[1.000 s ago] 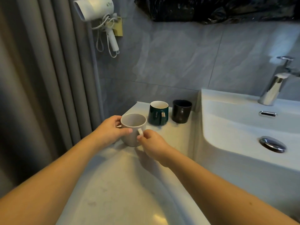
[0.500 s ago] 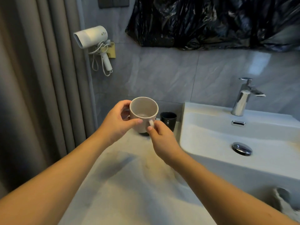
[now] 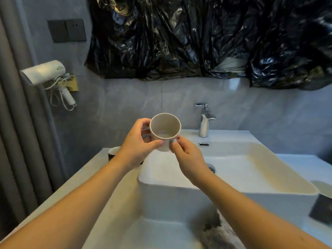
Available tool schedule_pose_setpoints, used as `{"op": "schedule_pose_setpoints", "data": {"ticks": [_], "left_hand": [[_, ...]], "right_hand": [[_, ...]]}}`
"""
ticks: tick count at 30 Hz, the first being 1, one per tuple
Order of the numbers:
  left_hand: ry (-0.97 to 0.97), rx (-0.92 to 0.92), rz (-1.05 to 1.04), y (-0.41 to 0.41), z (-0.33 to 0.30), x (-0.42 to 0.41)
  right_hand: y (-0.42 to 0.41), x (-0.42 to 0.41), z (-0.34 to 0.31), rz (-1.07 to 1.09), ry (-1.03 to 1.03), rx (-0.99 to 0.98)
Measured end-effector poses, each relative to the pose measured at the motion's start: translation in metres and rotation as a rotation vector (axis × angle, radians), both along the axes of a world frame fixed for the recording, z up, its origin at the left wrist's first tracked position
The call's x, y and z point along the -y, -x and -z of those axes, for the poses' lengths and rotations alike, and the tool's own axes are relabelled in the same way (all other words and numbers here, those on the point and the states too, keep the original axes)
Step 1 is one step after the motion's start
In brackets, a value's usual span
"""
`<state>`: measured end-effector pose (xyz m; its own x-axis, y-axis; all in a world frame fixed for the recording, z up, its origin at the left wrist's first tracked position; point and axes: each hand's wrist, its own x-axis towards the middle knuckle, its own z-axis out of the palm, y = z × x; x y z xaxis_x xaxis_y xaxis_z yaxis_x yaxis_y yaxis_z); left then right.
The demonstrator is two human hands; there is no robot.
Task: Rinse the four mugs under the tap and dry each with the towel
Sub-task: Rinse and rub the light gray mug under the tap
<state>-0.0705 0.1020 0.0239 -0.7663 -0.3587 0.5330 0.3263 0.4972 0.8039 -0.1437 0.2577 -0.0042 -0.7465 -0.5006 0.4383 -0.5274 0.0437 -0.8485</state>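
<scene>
Beige mug (image 3: pixel 165 132), mouth tilted toward camera

I saw the left hand (image 3: pixel 136 146) gripping the beige mug (image 3: pixel 165 131) while the right hand (image 3: pixel 188 157) pinched its handle. The mug hung above the basin (image 3: pixel 251 169), left of the tap (image 3: pixel 204 121).

The mug (image 3: pixel 165 132) is held up between the two hands, the left hand (image 3: pixel 138 144) on its left and the right hand (image 3: pixel 188 157) on its right, above the left edge of the sink (image 3: pixel 251 177), with the tap (image 3: pixel 204 121) behind it to the right and another mug (image 3: pixel 113 152) on the counter (image 3: pixel 93 177) to the left.
</scene>
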Motion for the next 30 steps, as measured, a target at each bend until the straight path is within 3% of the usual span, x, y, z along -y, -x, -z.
{"op": "schedule_pose_setpoints", "data": {"ticks": [10, 20, 30], "left_hand": [[-0.01, 0.028, 0.046, 0.088, 0.045, -0.071], [0.084, 0.143, -0.007, 0.13, 0.066, -0.095], [-0.12, 0.227, 0.131, 0.154, 0.065, -0.09]], "right_hand": [[0.102, -0.081, 0.024, 0.022, -0.115, -0.001], [0.148, -0.111, 0.049, -0.003, -0.214, -0.125], [0.175, -0.107, 0.057, 0.045, -0.144, 0.013]]}}
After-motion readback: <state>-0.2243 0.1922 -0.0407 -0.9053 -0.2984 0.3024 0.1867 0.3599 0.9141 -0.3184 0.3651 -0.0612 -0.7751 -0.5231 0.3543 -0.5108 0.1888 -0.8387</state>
